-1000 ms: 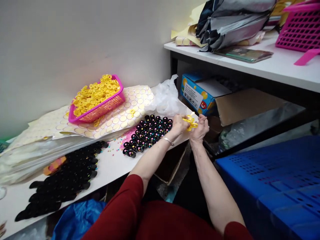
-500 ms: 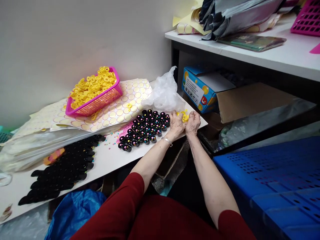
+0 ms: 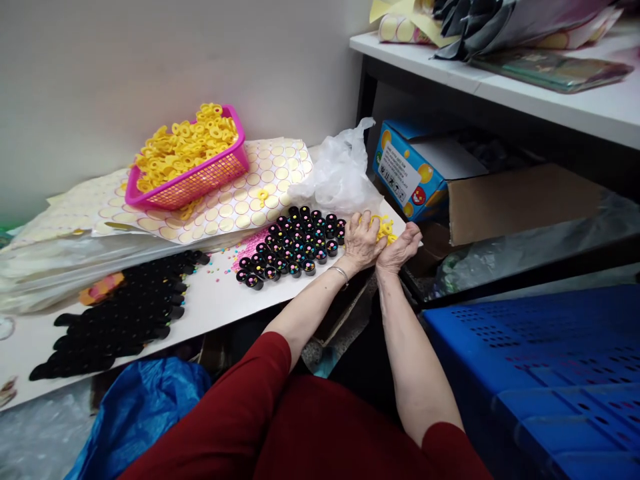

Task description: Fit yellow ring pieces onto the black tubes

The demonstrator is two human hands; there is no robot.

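Note:
My left hand [image 3: 364,240] lies over the right end of the white board, palm down, with its fingers bent and apart. Just beyond its fingertips and thumb is a small heap of yellow plastic ring pieces [image 3: 387,229]. My right hand [image 3: 400,249] is at the board's right corner, its fingers curled together and turned up beside the heap; whatever is inside them is hidden. Several small black cups [image 3: 295,243] holding coloured beads stand in rows to the left of my left hand. The wrists are close together.
A pink basket [image 3: 200,177] full of yellow ring pieces rests on sticker sheets [image 3: 275,163]. Behind my hands is a crumpled clear bag [image 3: 340,167]. More black pieces [image 3: 120,320] lie left. A blue box [image 3: 410,173] and a blue crate [image 3: 540,340] are at right.
The view has shifted slightly. My left hand has spread its fingers beside the yellow pieces. My right hand has turned outward at the board's corner, fingers still curled.

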